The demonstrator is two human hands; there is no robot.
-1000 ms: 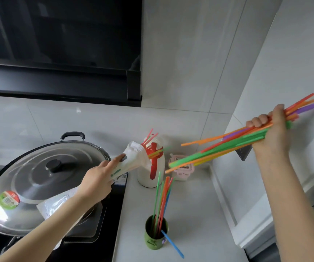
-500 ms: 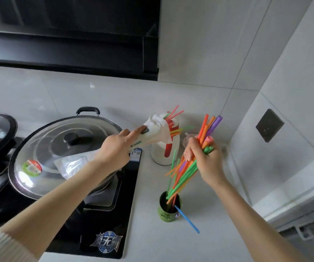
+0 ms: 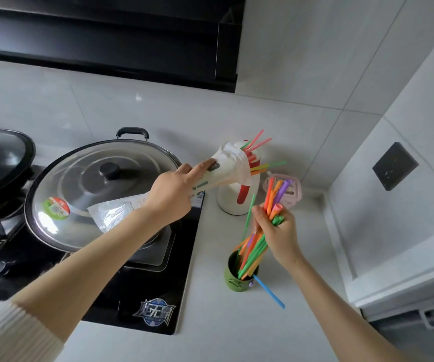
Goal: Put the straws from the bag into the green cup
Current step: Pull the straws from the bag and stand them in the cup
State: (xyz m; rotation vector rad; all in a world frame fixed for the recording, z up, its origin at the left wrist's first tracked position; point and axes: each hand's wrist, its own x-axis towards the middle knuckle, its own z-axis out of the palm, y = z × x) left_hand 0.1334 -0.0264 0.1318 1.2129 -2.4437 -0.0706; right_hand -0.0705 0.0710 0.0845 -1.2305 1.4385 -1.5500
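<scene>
The right hand [image 3: 279, 232] is clenched around a bundle of coloured plastic straws [image 3: 256, 246], their lower ends inside the small green cup [image 3: 234, 279] on the white counter [image 3: 210, 322]. At ten o'clock from the cup, the left hand [image 3: 174, 190] grips the white plastic bag [image 3: 226, 168], straws poking out.

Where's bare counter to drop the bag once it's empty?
Free: the pale counter in front of the green cup, right of the black hob, up to the loose blue straw. Crowded: the back corner, with the white jug and pink container, and the hob under the steel-lidded wok.
</scene>
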